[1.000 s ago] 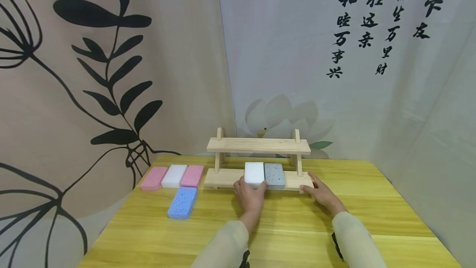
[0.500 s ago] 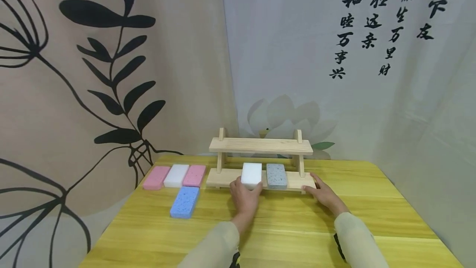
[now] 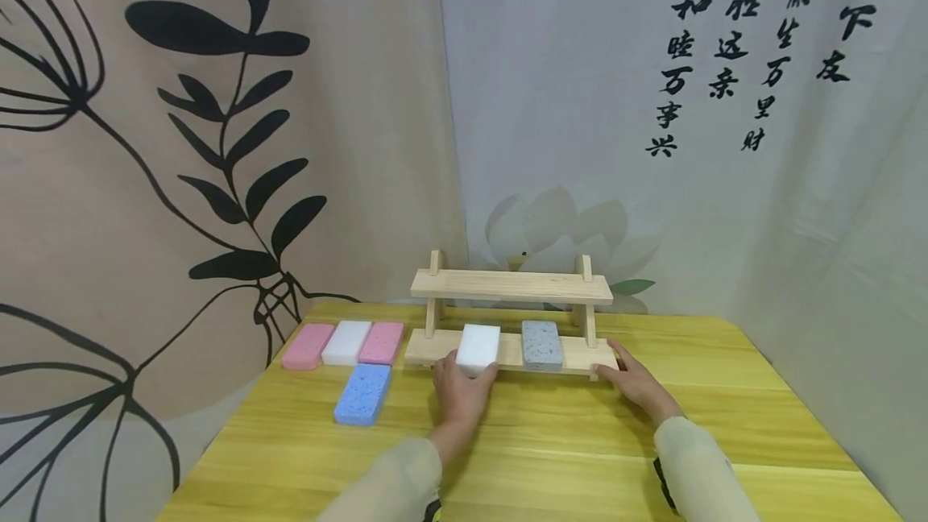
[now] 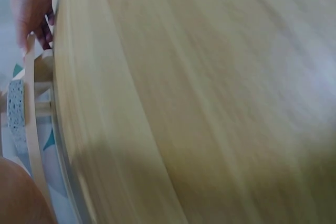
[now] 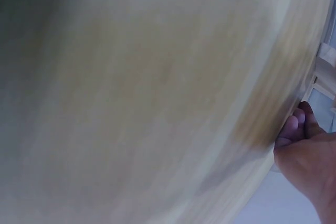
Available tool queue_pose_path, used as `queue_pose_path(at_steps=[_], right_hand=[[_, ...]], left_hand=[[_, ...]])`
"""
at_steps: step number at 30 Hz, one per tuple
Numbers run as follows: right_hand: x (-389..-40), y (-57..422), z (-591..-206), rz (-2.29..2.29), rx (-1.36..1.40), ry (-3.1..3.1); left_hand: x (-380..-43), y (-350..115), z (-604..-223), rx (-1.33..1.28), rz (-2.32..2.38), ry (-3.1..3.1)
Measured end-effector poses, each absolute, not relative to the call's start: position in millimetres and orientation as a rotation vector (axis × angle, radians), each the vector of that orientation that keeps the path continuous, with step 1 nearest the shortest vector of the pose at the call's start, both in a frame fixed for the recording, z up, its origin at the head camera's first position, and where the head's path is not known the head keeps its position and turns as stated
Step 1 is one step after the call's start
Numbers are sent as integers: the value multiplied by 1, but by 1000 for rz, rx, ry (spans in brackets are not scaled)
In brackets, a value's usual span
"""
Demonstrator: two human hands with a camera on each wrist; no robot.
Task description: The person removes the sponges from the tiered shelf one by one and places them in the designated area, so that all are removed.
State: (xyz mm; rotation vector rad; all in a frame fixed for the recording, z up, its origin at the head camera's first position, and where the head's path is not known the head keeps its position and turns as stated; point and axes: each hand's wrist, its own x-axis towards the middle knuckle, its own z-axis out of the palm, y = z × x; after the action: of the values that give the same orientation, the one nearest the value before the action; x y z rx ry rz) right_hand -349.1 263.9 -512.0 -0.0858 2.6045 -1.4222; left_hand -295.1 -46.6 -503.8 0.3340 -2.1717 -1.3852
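Observation:
Between the thumb and fingers of my left hand (image 3: 461,397) is a white sponge (image 3: 479,347), tilted and overlapping the front edge of the lower shelf in the head view. That shelf belongs to a two-tier wooden rack (image 3: 511,285). To the right of the white sponge, a grey speckled sponge (image 3: 541,345) leans back on the same shelf. My right hand (image 3: 642,385) holds the shelf's right end, thumb at the front corner and fingers round the side. Curled fingers (image 5: 290,127) show in the right wrist view. The left wrist view catches the grey sponge (image 4: 16,109) edge-on.
Left of the rack, a pink sponge (image 3: 308,346), a white sponge (image 3: 347,343) and another pink sponge (image 3: 381,343) lie side by side on the wooden table (image 3: 565,457). A blue sponge (image 3: 362,395) lies in front of them. A printed curtain (image 3: 377,143) hangs behind.
My left hand has slid the white sponge leftward and slightly toward me, opening a gap between it and the grey sponge. My right hand keeps its hold on the rack.

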Motion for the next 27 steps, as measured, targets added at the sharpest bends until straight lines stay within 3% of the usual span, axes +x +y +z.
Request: queue_pose_path(at_steps=[27], right_hand=[[-343, 260, -504, -1426, -85, 2591]], left_hand=[[-282, -100, -501, 279, -1388, -2231]])
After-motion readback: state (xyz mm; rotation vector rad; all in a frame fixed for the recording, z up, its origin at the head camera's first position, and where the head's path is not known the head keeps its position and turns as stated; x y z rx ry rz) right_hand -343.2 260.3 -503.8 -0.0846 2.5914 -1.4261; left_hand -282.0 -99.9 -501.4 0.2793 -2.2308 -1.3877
